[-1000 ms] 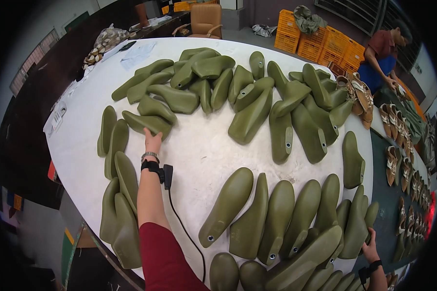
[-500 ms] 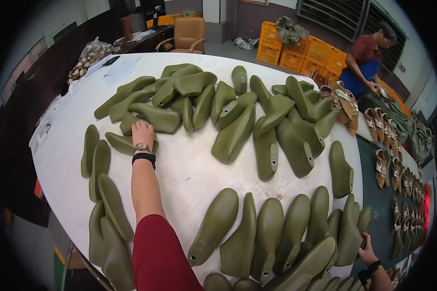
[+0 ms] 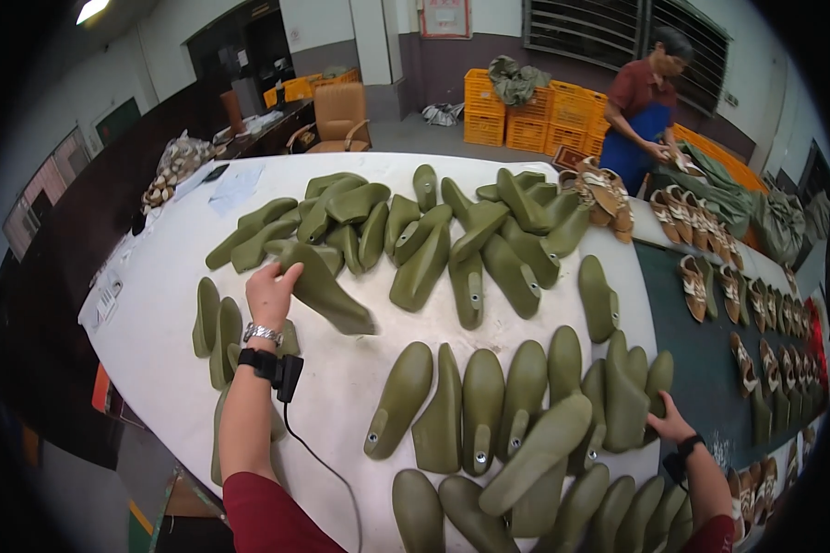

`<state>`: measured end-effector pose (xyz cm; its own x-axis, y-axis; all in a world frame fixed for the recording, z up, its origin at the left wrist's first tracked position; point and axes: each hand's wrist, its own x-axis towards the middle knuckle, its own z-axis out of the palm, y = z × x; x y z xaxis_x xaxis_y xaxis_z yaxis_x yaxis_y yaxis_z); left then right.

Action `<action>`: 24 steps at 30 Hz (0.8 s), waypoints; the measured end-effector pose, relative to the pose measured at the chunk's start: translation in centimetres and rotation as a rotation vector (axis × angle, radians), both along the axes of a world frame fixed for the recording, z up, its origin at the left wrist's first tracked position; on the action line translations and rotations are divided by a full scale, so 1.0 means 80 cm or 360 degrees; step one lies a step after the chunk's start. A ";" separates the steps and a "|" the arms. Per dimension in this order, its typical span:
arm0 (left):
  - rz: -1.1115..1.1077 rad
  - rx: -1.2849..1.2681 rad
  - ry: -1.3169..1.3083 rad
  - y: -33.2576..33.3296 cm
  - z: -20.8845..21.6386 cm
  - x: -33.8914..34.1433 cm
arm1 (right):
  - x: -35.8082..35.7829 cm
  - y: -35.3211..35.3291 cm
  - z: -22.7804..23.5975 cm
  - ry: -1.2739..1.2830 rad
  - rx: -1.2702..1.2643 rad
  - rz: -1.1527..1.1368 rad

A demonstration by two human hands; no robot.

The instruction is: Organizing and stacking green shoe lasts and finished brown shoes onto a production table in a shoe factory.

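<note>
Olive-green shoe lasts lie in groups over a white table. My left hand (image 3: pixel 272 297), a watch and a black band at its wrist, is closed on the toe of one shoe last (image 3: pixel 321 290), raised at a slant beside the far pile. At the right edge of the near rows, my right hand (image 3: pixel 670 419) is closed against another shoe last (image 3: pixel 659 376); its fingertips are partly hidden behind the lasts. Several lasts stand side by side there, with one long last (image 3: pixel 537 452) lying slantwise across them.
The far pile (image 3: pixel 415 263) spreads over the back of the white table (image 3: pixel 148 341). To the right, a dark green surface (image 3: pixel 669 286) bears rows of brown-and-white shoes (image 3: pixel 694 288). A co-worker (image 3: pixel 641 120) in a blue apron handles a shoe behind it. Orange crates (image 3: pixel 484 120) stand beyond.
My left hand has taken hold of a last from the far left pile and lifted it. The view has tilted up. My right hand stays by the last at the right.
</note>
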<state>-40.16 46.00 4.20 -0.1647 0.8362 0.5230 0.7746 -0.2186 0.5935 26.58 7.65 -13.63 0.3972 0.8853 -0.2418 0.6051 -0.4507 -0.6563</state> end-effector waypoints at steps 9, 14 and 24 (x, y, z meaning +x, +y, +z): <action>-0.1031 -0.0339 -0.0905 -0.216 0.101 0.189 | -0.283 0.035 0.203 0.0318 0.0944 0.1016; -0.1228 -0.0554 -0.0556 -0.339 0.096 0.331 | -0.341 -0.054 0.191 0.0509 0.1122 0.0348; -0.1534 -0.0691 0.0261 -0.516 0.033 0.309 | -0.285 -0.120 0.078 0.1849 0.0501 -0.0047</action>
<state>-15.44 4.75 6.85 0.7104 0.6959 0.1049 0.4653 -0.5762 0.6719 3.75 -1.98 -7.38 0.1066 0.9639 -0.2438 -0.4284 -0.1768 -0.8861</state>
